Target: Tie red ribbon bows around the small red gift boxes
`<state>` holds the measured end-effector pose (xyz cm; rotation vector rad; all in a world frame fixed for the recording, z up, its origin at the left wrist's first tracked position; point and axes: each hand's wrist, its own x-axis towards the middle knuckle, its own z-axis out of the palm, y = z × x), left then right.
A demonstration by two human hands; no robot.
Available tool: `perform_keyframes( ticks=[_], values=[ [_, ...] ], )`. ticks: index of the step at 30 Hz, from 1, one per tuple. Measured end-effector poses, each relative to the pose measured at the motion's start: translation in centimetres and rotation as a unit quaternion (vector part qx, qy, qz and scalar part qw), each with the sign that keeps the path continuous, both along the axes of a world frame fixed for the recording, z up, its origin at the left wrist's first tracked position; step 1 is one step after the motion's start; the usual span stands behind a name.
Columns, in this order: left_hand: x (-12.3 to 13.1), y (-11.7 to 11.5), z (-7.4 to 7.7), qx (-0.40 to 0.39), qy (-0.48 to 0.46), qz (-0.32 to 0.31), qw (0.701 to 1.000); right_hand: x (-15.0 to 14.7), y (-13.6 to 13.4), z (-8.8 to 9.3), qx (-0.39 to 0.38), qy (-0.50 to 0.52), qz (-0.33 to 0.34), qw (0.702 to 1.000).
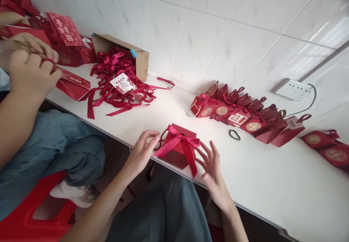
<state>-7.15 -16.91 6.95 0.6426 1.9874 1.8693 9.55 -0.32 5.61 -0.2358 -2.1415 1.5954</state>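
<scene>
A red gift box (174,156) stands at the table's front edge before me, with a bright pink-red ribbon bow (178,138) tied across its upper part. On its left side a dark red cord handle (160,140) loops out. My left hand (143,149) is beside that cord, its fingers curved and a gap showing between thumb and forefinger. To the right of the box, my right hand (211,162) is open with fingers spread, close to the ribbon's loop and tail. Nothing shows in either hand.
A cardboard box (142,65) spills red ribbons (120,100) onto the white table. Finished-looking red boxes (222,110) line the wall at right, near a black elastic loop (234,135) and a power strip (292,89). At left, a co-worker's hands (34,71) hold a red box.
</scene>
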Motion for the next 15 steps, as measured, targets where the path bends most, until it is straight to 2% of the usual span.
perform_keyframes(
  ticks=[2, 5, 7, 9, 12, 15],
  values=[
    [-0.7, 0.6, 1.1, -0.030, 0.049, 0.032, 0.998, -0.2, 1.1, 0.1, -0.010, 0.020, -0.021, 1.000],
    [-1.7, 2.0, 2.7, -0.054, 0.054, -0.043, 0.996, -1.7, 1.5, 0.5, 0.023, 0.010, -0.022, 0.999],
    [-1.8, 2.8, 3.3, -0.080, 0.068, -0.071, 0.992, -2.9, 0.9, 0.5, 0.028, -0.023, -0.004, 0.999],
    [-1.3, 3.3, 3.3, -0.096, 0.088, -0.070, 0.989, -3.8, 0.1, 0.5, 0.007, -0.043, 0.005, 0.999],
    [0.1, 3.1, 2.6, -0.066, 0.083, -0.044, 0.993, -4.0, -1.1, 0.4, -0.019, -0.032, 0.004, 0.999],
    [1.7, 1.8, 1.8, -0.011, 0.077, 0.002, 0.997, -3.4, -1.8, 0.9, 0.017, -0.002, 0.011, 1.000]
  ],
)
